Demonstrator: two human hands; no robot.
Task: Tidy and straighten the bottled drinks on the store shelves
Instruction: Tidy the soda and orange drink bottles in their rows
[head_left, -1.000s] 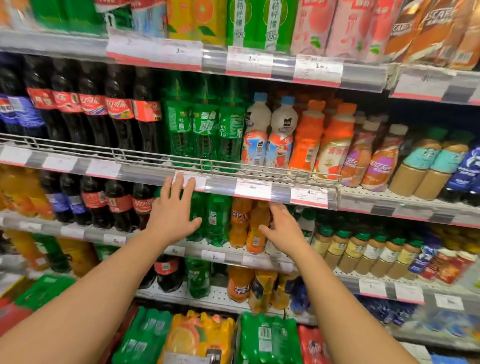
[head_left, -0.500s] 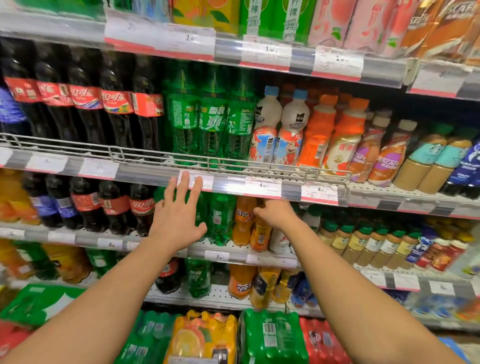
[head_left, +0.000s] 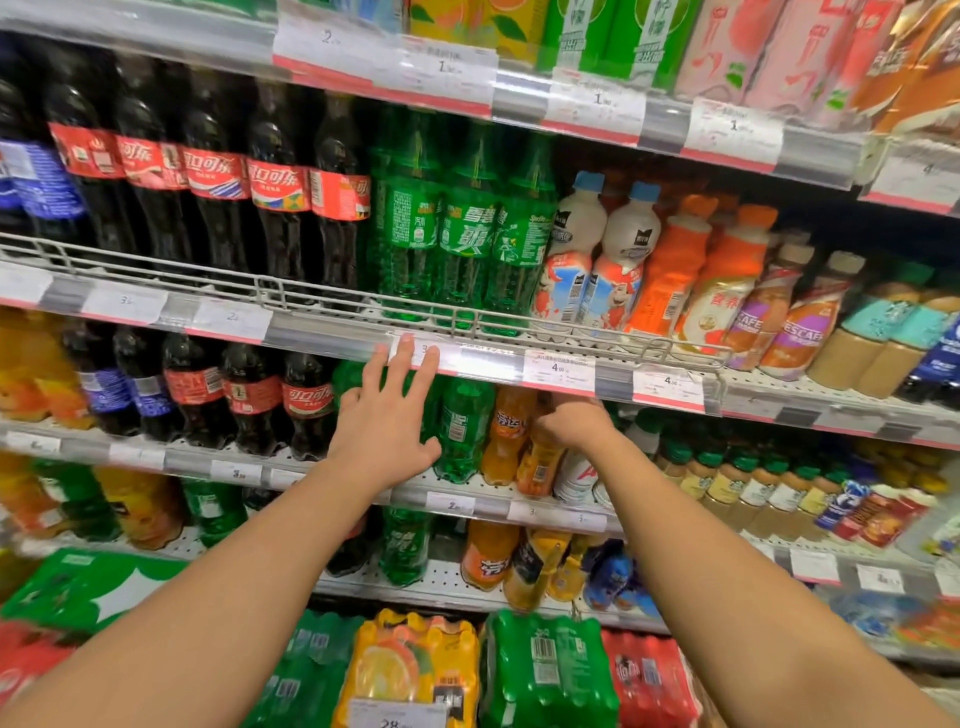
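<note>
Both my arms reach into the second shelf row of small bottles. My left hand (head_left: 387, 431) is spread with straight fingers in front of the small green soda bottles (head_left: 460, 431), fingertips up at the price rail (head_left: 488, 364). My right hand (head_left: 574, 423) is curled over the top of a small orange soda bottle (head_left: 540, 462) that leans beside another orange bottle (head_left: 506, 436). Its fingers are hidden under the rail. Small cola bottles (head_left: 249, 395) stand to the left.
Above, behind a wire guard (head_left: 311, 296), stand large cola bottles (head_left: 218, 176), large green soda bottles (head_left: 462, 228), white and orange drink bottles (head_left: 675, 265) and coffee bottles. Green-capped bottles (head_left: 727, 478) fill the right. Shrink-wrapped packs (head_left: 415, 670) sit below.
The view has moved closer to the shelf. My right hand rose from the shelf edge and curled over the orange bottle's top. My left hand stayed spread near the green bottles.
</note>
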